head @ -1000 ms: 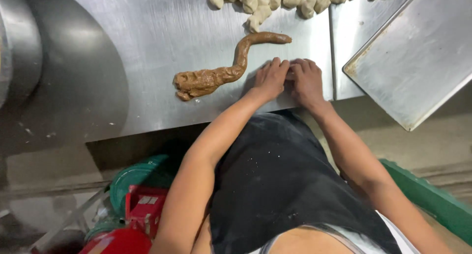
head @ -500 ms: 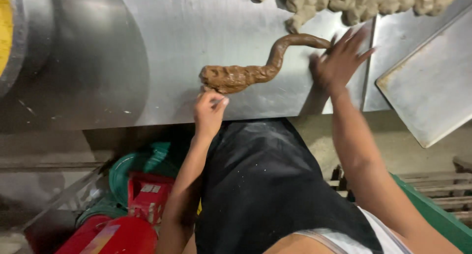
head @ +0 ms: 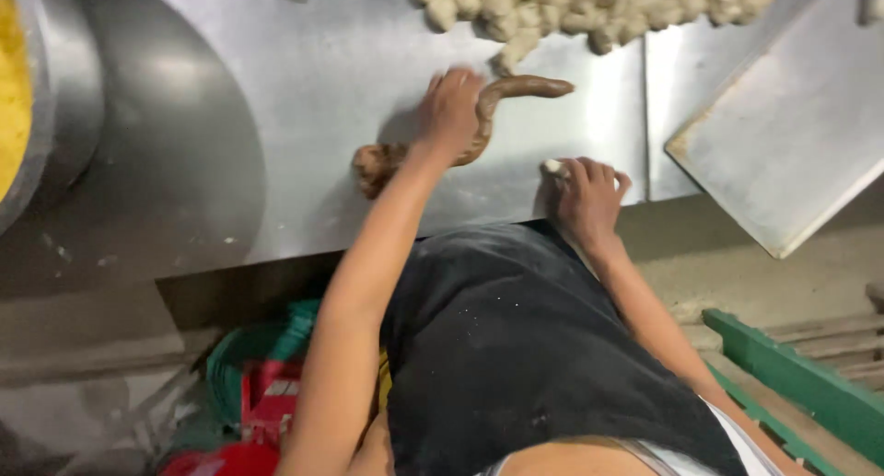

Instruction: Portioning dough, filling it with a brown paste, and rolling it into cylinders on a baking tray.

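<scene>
The brown dough rope [head: 502, 103] lies across the steel worktop [head: 304, 80], curving from a lumpy, knotted end near my left wrist up to a smooth tip that points right, just below the heap of pale dough pieces [head: 589, 6]. My left hand [head: 448, 110] lies on top of the rope's middle, palm down, fingers spread and flat; that grip is open, pressing on the dough rather than closed around it. My right hand [head: 585, 195] sits near the worktop's front edge, apart from the rope, fingers curled downward, with a small pale dough bit [head: 552, 167] at the fingertips. Whether the fingers are pinched tight on that bit or merely resting against it I cannot tell, since the hand is blurred.

The worktop is bare brushed metal with a seam running up it to the right of the rope. A flat metal tray [head: 792, 145] lies tilted over the right corner, overhanging the edge. At far left a large round metal bowl [head: 64, 117] holds something yellow [head: 14, 80], cut off by the frame. Below the worktop's front edge I see my black apron [head: 516, 347], a green and red crate-like jumble [head: 262, 384] on the floor to my left, and a green-painted wooden frame [head: 783, 365] to my right. The heap of pieces runs off the top edge, and the rope's middle is hidden under my left palm.
</scene>
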